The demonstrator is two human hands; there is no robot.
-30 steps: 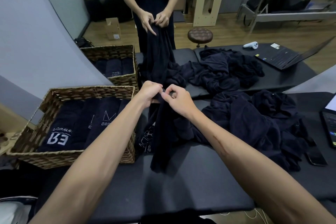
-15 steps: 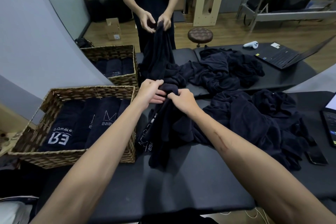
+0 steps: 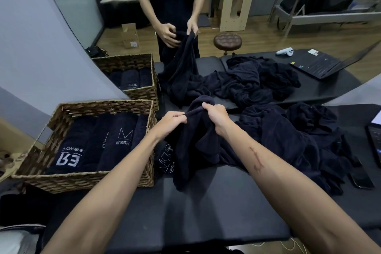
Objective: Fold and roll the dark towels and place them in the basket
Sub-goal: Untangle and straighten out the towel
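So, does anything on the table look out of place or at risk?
A phone lies at the right edge of the table, partly under the loose towel pile. It could be dragged off with a towel. Otherwise nothing stands out.

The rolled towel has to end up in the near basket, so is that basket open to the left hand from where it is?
Probably yes. The near basket sits just beside the left hand, open-topped, nothing between; but that hand grips the dark towel.

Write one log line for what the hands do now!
left hand: pinches towel | right hand: grips towel | basket: rolled towels inside
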